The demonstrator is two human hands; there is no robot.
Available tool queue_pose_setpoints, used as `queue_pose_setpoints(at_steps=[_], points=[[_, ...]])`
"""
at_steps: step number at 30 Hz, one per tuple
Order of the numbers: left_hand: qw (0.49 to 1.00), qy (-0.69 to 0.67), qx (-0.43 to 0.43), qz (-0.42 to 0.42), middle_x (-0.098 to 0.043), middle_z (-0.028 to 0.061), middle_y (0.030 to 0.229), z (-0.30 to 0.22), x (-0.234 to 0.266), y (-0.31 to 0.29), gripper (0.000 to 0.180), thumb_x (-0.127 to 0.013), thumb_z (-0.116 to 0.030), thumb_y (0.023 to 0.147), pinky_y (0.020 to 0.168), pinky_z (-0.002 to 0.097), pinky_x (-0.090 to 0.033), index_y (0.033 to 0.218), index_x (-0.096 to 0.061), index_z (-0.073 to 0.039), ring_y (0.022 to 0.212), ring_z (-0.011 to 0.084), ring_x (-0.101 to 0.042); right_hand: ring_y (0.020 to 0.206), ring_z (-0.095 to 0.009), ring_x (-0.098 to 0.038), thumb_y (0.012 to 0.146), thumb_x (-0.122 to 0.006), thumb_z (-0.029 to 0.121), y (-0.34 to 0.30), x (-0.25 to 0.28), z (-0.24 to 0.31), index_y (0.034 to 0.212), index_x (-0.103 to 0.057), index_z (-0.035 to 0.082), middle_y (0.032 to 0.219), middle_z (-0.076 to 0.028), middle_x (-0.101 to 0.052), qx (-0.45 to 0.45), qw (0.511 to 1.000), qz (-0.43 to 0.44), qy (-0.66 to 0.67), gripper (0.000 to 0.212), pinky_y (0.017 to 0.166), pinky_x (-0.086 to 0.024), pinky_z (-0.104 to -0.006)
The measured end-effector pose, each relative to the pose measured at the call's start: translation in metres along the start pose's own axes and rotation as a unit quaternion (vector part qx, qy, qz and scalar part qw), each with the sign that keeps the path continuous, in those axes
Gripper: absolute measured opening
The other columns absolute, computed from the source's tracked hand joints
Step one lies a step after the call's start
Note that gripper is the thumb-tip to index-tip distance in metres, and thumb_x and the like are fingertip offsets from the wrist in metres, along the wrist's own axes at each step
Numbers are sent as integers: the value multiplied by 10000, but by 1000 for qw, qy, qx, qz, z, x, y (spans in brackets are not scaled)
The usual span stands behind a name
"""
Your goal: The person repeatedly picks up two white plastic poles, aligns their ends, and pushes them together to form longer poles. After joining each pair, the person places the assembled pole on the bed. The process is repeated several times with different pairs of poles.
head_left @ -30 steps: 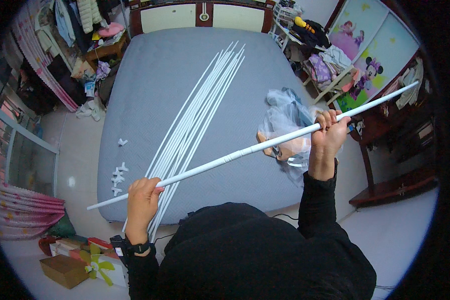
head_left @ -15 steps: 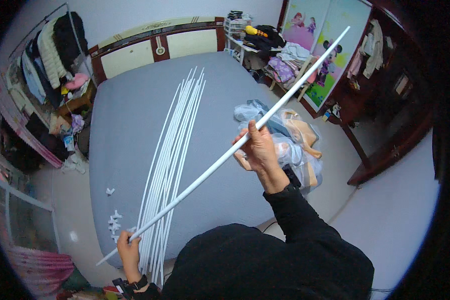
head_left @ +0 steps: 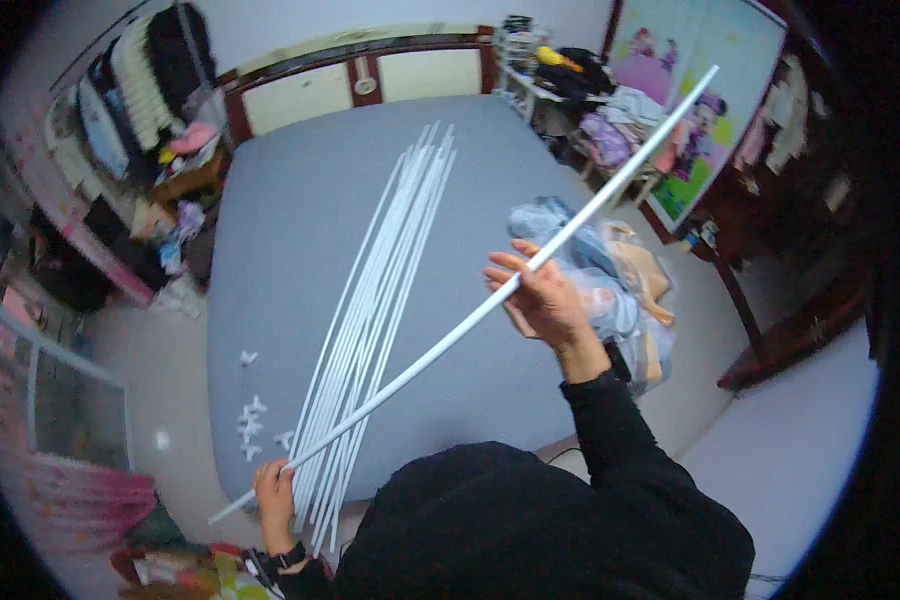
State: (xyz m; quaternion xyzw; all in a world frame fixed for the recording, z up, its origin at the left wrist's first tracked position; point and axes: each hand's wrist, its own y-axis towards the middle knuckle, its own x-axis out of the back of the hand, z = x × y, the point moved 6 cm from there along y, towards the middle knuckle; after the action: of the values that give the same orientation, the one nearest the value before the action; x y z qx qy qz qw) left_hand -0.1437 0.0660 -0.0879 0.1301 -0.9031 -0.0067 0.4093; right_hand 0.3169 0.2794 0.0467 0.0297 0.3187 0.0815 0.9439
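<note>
A long white tube (head_left: pixel 440 345) slants across the view from lower left to upper right, above the bed. Near its lower end, my left hand (head_left: pixel 273 490) is closed around it. Farther up, my right hand (head_left: pixel 550 305) has its fingers stretched apart, with the tube lying across the palm. Beneath it, a bundle of similar thin white tubes (head_left: pixel 380 270) lies lengthwise on the grey bed (head_left: pixel 270 240). Several small white connectors (head_left: pixel 251 425) sit near the bed's left edge, close to my left hand, and one more connector (head_left: pixel 248 358) lies a little farther away.
Clear plastic bags (head_left: pixel 600 275) with tan pieces lie at the bed's right edge. A headboard (head_left: pixel 300 105) closes the far end. Clothes hang on a rack (head_left: pixel 150 90) at the left. Right of the bed are a piled chair (head_left: pixel 620 135) and a sliding-door wardrobe (head_left: pixel 710 120).
The view has shifted, so the bed appears farther right. My right hand has loosened, its fingers now spread out under the tube. My left hand still grips near the lower end.
</note>
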Motion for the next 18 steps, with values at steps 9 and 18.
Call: queue_pose_setpoints(at_steps=[9,18], points=[[991,-96,92,26,-653,131,787,-3,-10,-17,183,-679,-110,762,623,341,-453,903,-628,-5,716,263,-623,849,-270,-670,913,-587,173,-13,10,-13,1053,-485,53,868,-141,-658,-16,997,-70,-26,210,716,-584,-346],[984,-125,120,50,-681,130,892,16,-25,-32,219,-697,-79,759,694,313,-479,971,-682,-26,809,242,-645,829,-291,-675,904,-608,198,-9,35,-27,1020,-493,43,931,-149,-651,-51,993,-88,-58,225,736,-580,-380]])
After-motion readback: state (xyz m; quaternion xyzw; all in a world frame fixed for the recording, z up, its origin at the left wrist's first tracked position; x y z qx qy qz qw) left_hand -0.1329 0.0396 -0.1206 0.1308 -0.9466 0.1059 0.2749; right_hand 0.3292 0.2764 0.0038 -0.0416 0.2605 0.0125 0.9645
